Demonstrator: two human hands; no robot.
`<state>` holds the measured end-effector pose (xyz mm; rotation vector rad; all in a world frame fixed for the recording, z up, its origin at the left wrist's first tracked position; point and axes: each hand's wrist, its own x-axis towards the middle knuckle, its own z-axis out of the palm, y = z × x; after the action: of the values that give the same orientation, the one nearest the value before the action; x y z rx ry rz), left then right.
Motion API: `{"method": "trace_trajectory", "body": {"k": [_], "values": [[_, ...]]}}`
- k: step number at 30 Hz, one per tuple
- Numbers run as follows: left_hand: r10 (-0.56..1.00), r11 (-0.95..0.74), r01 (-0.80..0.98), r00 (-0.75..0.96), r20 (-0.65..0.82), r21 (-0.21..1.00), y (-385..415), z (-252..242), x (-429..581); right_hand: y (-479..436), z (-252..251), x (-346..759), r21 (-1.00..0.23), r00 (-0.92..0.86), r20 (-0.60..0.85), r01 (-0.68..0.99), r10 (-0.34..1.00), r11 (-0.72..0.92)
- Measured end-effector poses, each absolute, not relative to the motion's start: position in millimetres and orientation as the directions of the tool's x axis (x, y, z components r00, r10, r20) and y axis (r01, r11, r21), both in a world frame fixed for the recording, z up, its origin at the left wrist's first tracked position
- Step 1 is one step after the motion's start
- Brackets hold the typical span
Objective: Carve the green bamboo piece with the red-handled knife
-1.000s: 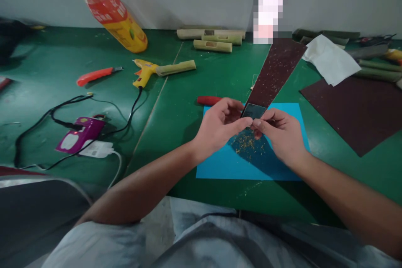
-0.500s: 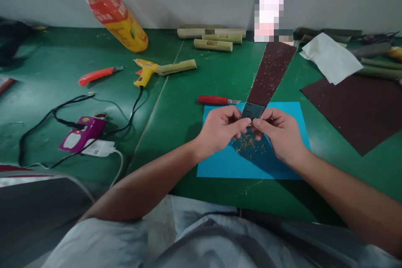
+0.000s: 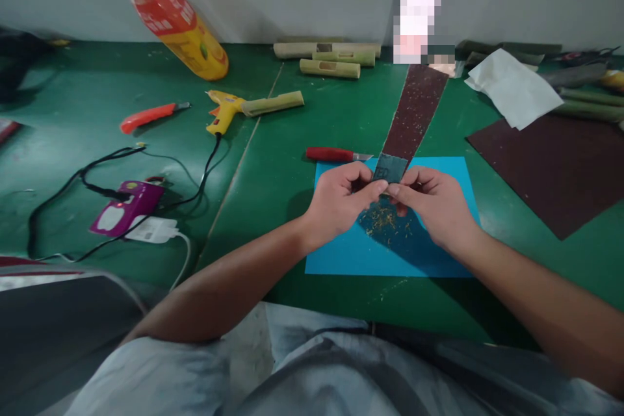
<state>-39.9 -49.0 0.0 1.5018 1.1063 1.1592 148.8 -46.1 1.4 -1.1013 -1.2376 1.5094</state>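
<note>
Brown strip (image 3: 416,110): in both hands over the far part of the blue sheet, slanting away and a little to the right, its surface specked with pale bits; I cannot tell whether its far end touches the tabletop (image 3: 273,208)
Near end of strip: a blue-grey patch (image 3: 390,168) with dark printed letters, just beyond the thumbs
Left hand (image 3: 338,201): grip pinched on the strip's near end, thumb on top, fingers curled at the side
Right hand (image 3: 433,208): grip pinched on the same end, thumb tip close to the left thumb, other fingers bent
Blue sheet (image 3: 336,257): flat beneath the hands, with tan shavings (image 3: 383,221) scattered near its middle
Red-handled knife (image 3: 331,155): by the sheet's far left corner, blade pointing right
Brown sheet (image 3: 550,175): flat at the right, white paper (image 3: 514,88) overlapping its far edge
Yellow glue gun (image 3: 225,110): lying left of the knife, a cut bamboo piece (image 3: 275,103) at its back end
Orange cutter (image 3: 149,117): left of the glue gun
Bamboo tubes (image 3: 330,69): grouped near the wall, openings cut in them
</note>
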Motion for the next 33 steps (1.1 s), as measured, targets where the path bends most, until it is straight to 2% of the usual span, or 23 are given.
{"method": "trace_trajectory", "body": {"k": [3,9,13,18,29,33], "values": [[0.976,-0.150,0.119,0.177,0.128,0.981,-52,1,-40,-47,5,148,-0.986,-0.243,-0.099,-0.104,0.965,-0.127],[0.966,-0.230,0.142,0.154,0.208,0.963,-52,6,-38,-50,8,145,-0.983,-0.237,-0.078,-0.142,0.968,-0.114],[0.963,-0.194,0.088,0.205,0.173,0.977,-50,11,-39,-49,6,146,-0.986,-0.226,-0.060,-0.135,0.972,-0.093],[0.974,-0.173,0.098,0.167,0.155,0.980,-52,12,-41,-48,3,147,-0.985,-0.224,-0.055,-0.147,0.973,-0.090],[0.956,-0.226,0.160,0.225,0.188,0.961,-44,4,-41,-48,3,150,-0.999,-0.191,-0.032,-0.031,0.981,-0.039],[0.968,-0.135,0.154,0.231,0.097,0.979,-44,4,-41,-50,4,149,-1.000,-0.226,-0.012,-0.012,0.974,-0.016]]}}
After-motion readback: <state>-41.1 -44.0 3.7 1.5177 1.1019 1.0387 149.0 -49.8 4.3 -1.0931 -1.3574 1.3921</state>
